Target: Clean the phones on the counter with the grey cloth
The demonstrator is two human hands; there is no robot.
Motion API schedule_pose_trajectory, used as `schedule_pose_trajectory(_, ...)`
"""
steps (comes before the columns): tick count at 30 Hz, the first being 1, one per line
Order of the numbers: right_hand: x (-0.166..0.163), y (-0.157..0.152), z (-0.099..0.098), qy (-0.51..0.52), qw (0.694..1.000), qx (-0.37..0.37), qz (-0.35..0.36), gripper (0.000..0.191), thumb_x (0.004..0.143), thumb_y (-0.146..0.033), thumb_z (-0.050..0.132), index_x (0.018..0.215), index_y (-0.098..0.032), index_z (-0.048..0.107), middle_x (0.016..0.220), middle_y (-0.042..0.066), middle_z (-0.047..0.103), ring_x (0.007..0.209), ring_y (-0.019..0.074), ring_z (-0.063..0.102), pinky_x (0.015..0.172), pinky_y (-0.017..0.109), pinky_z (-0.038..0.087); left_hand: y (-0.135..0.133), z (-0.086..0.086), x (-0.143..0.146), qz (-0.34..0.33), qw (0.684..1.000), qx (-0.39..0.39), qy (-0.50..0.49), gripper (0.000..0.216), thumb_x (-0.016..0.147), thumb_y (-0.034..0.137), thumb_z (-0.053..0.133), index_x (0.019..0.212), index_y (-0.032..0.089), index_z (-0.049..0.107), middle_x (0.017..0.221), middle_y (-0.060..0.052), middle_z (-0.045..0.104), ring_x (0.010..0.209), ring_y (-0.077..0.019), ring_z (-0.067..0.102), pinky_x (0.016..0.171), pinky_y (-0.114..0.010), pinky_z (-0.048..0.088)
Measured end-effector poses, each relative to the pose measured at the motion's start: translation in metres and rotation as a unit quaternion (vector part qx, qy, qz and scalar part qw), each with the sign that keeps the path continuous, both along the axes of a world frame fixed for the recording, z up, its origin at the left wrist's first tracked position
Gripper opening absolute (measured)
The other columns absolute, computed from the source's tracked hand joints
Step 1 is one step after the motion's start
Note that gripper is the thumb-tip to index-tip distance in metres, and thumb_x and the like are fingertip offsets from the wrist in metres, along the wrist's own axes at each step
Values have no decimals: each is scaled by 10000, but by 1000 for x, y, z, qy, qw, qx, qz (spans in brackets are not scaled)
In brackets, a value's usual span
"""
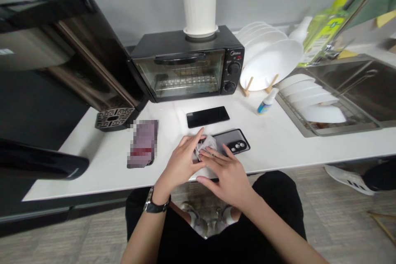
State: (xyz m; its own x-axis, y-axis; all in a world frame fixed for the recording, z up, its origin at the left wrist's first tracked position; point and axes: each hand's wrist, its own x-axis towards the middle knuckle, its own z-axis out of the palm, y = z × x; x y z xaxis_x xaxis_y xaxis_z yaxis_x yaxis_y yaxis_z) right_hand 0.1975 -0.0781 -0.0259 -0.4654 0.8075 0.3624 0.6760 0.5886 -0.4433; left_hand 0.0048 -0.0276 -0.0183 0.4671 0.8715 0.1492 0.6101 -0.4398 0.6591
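Observation:
A phone lying face down [233, 141], its camera bump showing, rests on the white counter [278, 140] near the front edge. My left hand [181, 163], with a watch on its wrist, pinches a small grey cloth [208, 143] over the phone's left end. My right hand [227, 173] lies beside it, fingers stretched out and touching the cloth and the phone. A second phone [208, 116] lies face up just behind, screen dark. A third, blurred phone [142, 143] lies to the left.
A black toaster oven [188, 68] with a white cup [199, 0] on top stands at the back. A small spray bottle [266, 102] lies near white plates on a rack [269, 62]. A sink [355, 86] is at the right, a dark appliance [62, 62] at the left.

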Motion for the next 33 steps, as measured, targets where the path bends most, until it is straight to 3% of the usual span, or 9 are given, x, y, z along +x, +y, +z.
schedule_pose_trajectory(5,48,-6,0,-45,998,17,-39,396,1074,-431,526,1412,-244,614,1456,61,656,1400,256,580,1265,561,272,0,1,1,-3,1000,16,11,1049,875,349,825,1675,374,146,1520,-38,572,1344,-278,487,1156,-460,430)
schedule_pose_trajectory(11,82,2,-6,-115,981,79,-137,511,1090,-482,454,1511,-200,520,1519,113,596,1396,300,579,1276,612,186,-1,5,4,-1,1000,19,12,1065,862,315,838,1674,368,150,1510,-43,587,1359,-280,501,1177,-477,411)
schedule_pose_trajectory(17,32,11,-7,-91,982,64,-149,675,1016,-605,540,1468,-105,561,1512,183,590,1413,377,545,1257,615,258,-1,6,5,-1,1000,13,-1,1028,874,351,825,1670,372,175,1497,-37,605,1358,-274,507,1174,-466,419)
schedule_pose_trajectory(20,-1,11,-3,-59,995,47,-71,664,1001,-603,569,1426,-94,601,1457,182,638,1405,351,557,1263,577,290,0,5,3,0,1000,4,-2,988,889,283,789,1673,346,192,1480,-59,609,1324,-279,530,1150,-459,443)
schedule_pose_trajectory(23,-11,7,1,-36,999,28,-6,638,1000,-612,571,1398,-117,627,1440,169,654,1394,318,575,1260,559,310,0,5,2,7,1000,0,10,959,895,234,747,1676,324,198,1471,-79,599,1320,-281,528,1134,-451,456)
schedule_pose_trajectory(27,18,-3,4,-44,999,14,-6,512,1047,-546,533,1407,-194,624,1441,105,663,1382,280,593,1261,569,290,-1,5,1,-9,1000,14,14,1005,890,327,789,1679,340,168,1501,-64,590,1323,-292,510,1137,-469,444)
schedule_pose_trajectory(33,79,-6,-5,-116,983,73,-124,511,1088,-459,476,1532,-208,503,1521,100,595,1393,295,581,1283,621,157,-1,6,3,-8,1000,19,18,1002,881,328,811,1668,353,192,1512,-46,587,1347,-282,505,1163,-468,422)
